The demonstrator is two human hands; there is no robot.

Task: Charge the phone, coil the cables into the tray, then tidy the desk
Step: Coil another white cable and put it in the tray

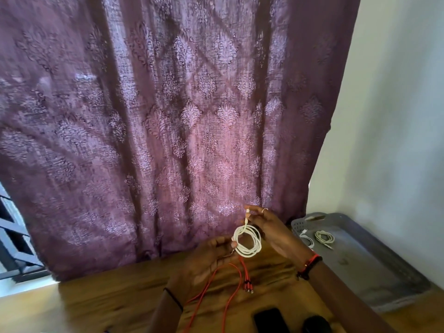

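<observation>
A white cable (248, 241) hangs in a small round coil between my hands, above the wooden desk (115, 299). My left hand (209, 258) pinches the coil's lower left side. My right hand (266, 227) pinches the cable's plug end at the top of the coil. A red cable (223, 284) lies loose on the desk beneath my hands, its several plug ends close together. The grey tray (384, 267) sits at the right on the desk, with two coiled white cables (323, 237) at its far end. A dark phone (269, 319) lies at the bottom edge.
A purple patterned curtain (168, 116) hangs right behind the desk. A pale wall (396, 116) stands at the right, beside the tray. A barred window (14, 236) shows at the left. A second dark object (316, 324) lies next to the phone.
</observation>
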